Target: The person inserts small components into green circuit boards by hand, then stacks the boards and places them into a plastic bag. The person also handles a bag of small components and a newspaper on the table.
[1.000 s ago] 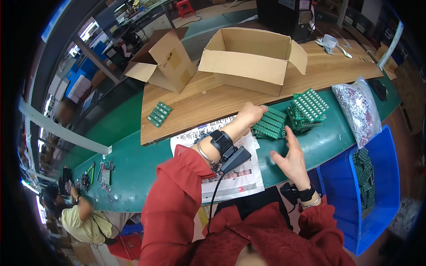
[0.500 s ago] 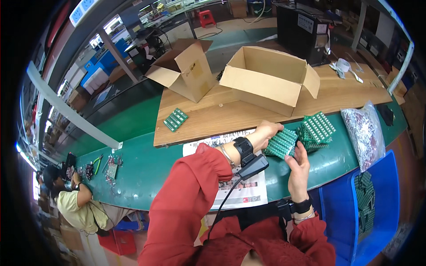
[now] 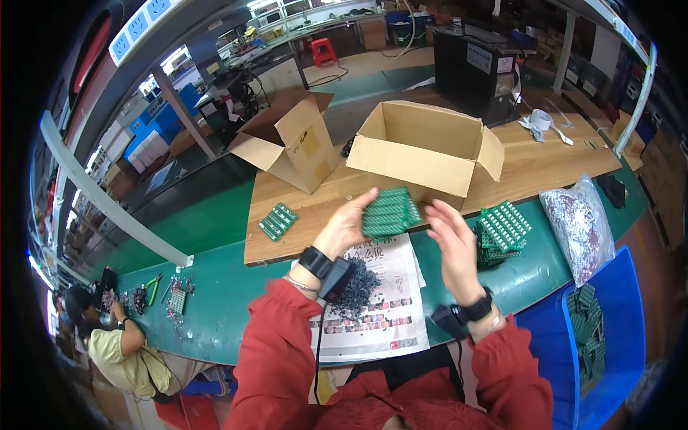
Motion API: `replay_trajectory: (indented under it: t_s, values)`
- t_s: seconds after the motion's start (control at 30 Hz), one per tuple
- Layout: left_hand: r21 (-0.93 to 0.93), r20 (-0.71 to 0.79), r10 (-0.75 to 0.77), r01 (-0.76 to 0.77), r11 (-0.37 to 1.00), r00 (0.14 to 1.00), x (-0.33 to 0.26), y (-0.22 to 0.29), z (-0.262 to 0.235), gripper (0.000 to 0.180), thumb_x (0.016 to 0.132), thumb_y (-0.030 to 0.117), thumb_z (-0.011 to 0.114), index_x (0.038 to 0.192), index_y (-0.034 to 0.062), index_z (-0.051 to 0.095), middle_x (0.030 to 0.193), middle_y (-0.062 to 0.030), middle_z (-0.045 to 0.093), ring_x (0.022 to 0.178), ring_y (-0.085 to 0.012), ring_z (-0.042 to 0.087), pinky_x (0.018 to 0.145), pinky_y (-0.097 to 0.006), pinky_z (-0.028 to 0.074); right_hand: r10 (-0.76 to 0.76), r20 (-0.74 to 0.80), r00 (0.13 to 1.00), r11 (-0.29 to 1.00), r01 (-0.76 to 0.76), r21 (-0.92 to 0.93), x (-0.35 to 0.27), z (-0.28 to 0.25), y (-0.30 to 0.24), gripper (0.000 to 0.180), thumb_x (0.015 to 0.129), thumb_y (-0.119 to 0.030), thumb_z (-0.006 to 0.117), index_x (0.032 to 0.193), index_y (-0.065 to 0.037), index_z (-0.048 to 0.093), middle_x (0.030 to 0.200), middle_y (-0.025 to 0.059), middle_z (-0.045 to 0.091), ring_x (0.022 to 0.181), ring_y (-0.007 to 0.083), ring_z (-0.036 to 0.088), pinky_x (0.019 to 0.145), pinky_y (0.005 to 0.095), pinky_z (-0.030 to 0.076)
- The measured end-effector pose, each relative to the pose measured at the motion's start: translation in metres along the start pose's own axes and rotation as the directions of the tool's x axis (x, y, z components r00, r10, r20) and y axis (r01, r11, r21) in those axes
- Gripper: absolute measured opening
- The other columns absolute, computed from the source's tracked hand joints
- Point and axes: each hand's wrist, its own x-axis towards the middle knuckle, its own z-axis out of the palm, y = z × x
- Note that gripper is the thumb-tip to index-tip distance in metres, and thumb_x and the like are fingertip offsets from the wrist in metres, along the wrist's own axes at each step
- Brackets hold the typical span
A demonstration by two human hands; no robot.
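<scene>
Where the newspaper (image 3: 401, 283) lies: green table (image 3: 229, 308)
Wooden top (image 3: 308, 226): bearing a cardboard box (image 3: 412, 161)
Left hand (image 3: 345, 228): gripping a stack of circuit boards (image 3: 387, 213)
Right hand (image 3: 457, 251): spread, just beside them
Circuit boards: held near the newspaper's far edge
Dark bits (image 3: 362, 284): heaped on the newspaper
</scene>
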Motion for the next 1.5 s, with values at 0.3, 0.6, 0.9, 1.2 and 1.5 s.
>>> replay_trajectory:
  t_s: [0.3, 0.6, 0.9, 1.2, 1.5]
  values:
    - [0.149, -0.303, 0.196, -0.157, 0.976, 0.932, 0.024, 0.037, -0.057, 0.023, 0.093, 0.020, 0.055, 0.099, -0.0012, 0.058, 0.090, -0.0144, 0.067, 0.075, -0.0269, 0.067, 0.065, -0.042, 0.058, 0.045, -0.128, 0.991, 0.981, -0.067, -0.179, 0.092, 0.019, 0.059, 0.061, 0.080, -0.016, 0.063, 0.131, 0.008, 0.040, 0.135, 0.0216, 0.044, 0.125, 0.0276, 0.042, 0.102, 0.0343, 0.032]
    - [0.326, -0.435, 0.366, -0.235, 0.916, 0.823, 0.027, 0.039, -0.047, 0.024, 0.091, 0.015, 0.055, 0.100, -0.0078, 0.055, 0.089, -0.0145, 0.064, 0.074, -0.0257, 0.065, 0.064, -0.042, 0.056, -0.085, -0.209, 0.974, 0.991, 0.060, -0.121, 0.125, 0.001, 0.067, 0.082, 0.077, -0.011, 0.065, 0.144, 0.003, 0.019, 0.132, 0.0197, 0.045, 0.116, 0.0246, 0.047, 0.099, 0.0322, 0.036]
    - [0.828, -0.292, 0.754, -0.239, 0.507, 0.589, 0.026, 0.044, -0.068, 0.052, 0.082, 0.022, 0.065, 0.120, -0.0091, 0.047, 0.107, -0.0191, 0.059, 0.094, -0.0240, 0.060, 0.070, -0.035, 0.052, -0.180, 0.188, 0.965, 0.957, 0.216, -0.192, -0.039, -0.006, -0.016, 0.058, 0.079, 0.000, 0.065, 0.133, 0.001, 0.043, 0.126, 0.0143, 0.052, 0.114, 0.0192, 0.052, 0.083, 0.0302, 0.050]
    - [0.392, 0.036, -0.110, 0.087, 0.916, 0.993, 0.010, -0.100, 0.108, 0.122, 0.066, 0.072, 0.065, 0.145, 0.0019, 0.005, 0.144, -0.0354, 0.004, 0.137, -0.0446, 0.005, 0.112, -0.052, 0.008, -0.018, -0.394, 0.919, 0.976, -0.069, -0.206, -0.002, -0.181, -0.065, 0.059, 0.091, -0.047, 0.049, 0.131, -0.003, 0.044, 0.120, 0.0143, 0.052, 0.108, 0.0202, 0.049, 0.089, 0.0382, 0.039]
    - [0.069, 0.091, 0.045, -0.051, 0.996, 0.995, 0.084, -0.166, 0.125, 0.078, 0.081, 0.056, 0.058, 0.130, -0.0034, 0.041, 0.126, -0.0154, 0.051, 0.115, -0.0225, 0.050, 0.096, -0.033, 0.039, 0.305, -0.080, 0.949, 0.951, -0.300, 0.068, 0.018, -0.174, -0.034, 0.045, 0.092, -0.045, 0.048, 0.117, -0.008, 0.053, 0.113, 0.0044, 0.060, 0.104, 0.0174, 0.056, 0.092, 0.0359, 0.040]
